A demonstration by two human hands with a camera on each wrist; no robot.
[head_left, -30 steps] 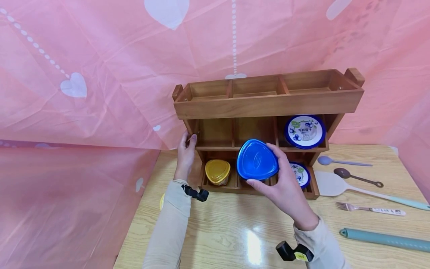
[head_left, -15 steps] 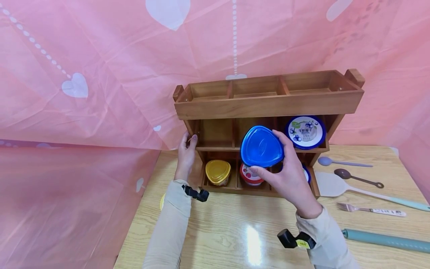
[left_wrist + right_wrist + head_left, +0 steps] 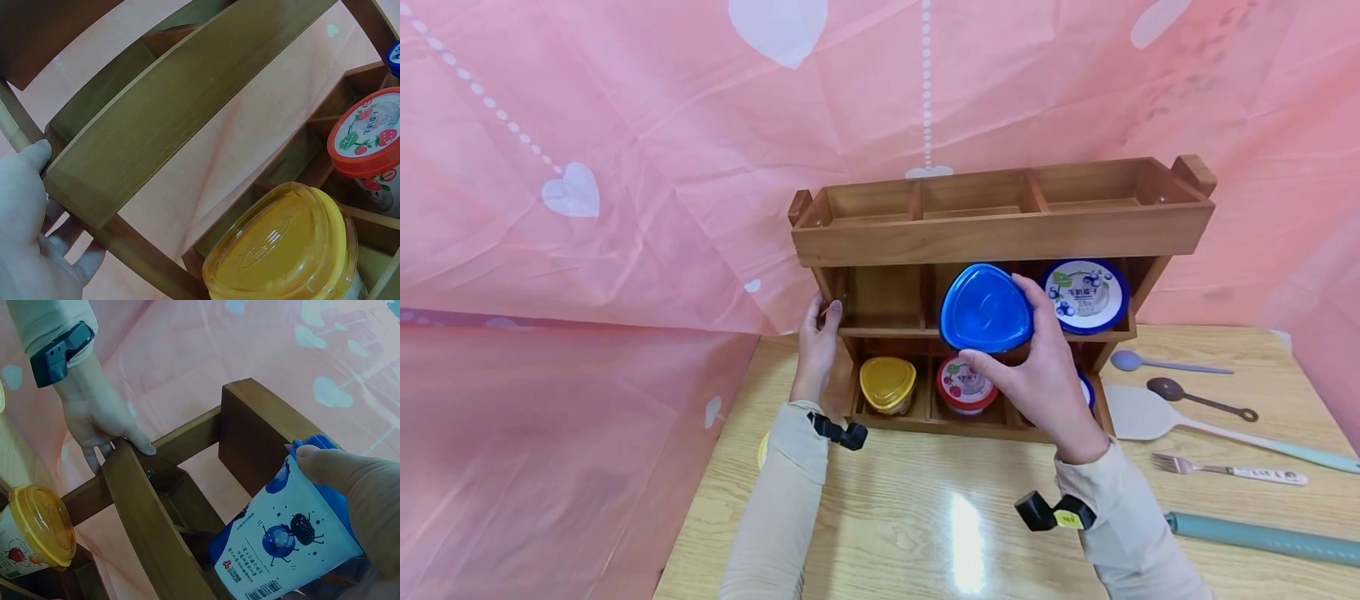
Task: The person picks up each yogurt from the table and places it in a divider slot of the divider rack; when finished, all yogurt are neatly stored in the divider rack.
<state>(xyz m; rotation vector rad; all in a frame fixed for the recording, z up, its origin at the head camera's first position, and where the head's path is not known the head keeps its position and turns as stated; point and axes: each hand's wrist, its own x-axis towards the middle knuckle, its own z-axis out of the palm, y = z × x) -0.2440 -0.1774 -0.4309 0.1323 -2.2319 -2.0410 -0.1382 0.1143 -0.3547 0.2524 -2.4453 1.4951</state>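
Note:
My right hand [image 3: 1048, 379] grips a triangular blue-lidded cup [image 3: 987, 308] in front of the middle tier of a three-tier wooden rack [image 3: 1000, 237]. In the right wrist view that cup [image 3: 284, 531] is tilted, its white side printed with blueberries, the thumb on its lid rim. My left hand [image 3: 816, 354] holds the rack's left side at middle-tier height, thumb at the tray's corner. On the bottom tier sit a yellow-lidded cup [image 3: 887, 383] at left and a red-lidded tub [image 3: 967, 387] in the centre. A round blue-rimmed tub [image 3: 1086, 296] occupies the middle tier's right compartment.
Another blue-rimmed tub [image 3: 1086, 388] at bottom right is mostly hidden by my right hand. Right of the rack lie a purple spoon [image 3: 1127, 360], a brown spoon [image 3: 1165, 387], a white spatula [image 3: 1138, 411], a fork [image 3: 1187, 463] and a teal rod [image 3: 1255, 536]. Pink cloth hangs behind.
My right hand has raised the blue-lidded cup from before the bottom tier to the middle tier, slightly rightward, uncovering the red-lidded tub. My left hand stays on the rack.

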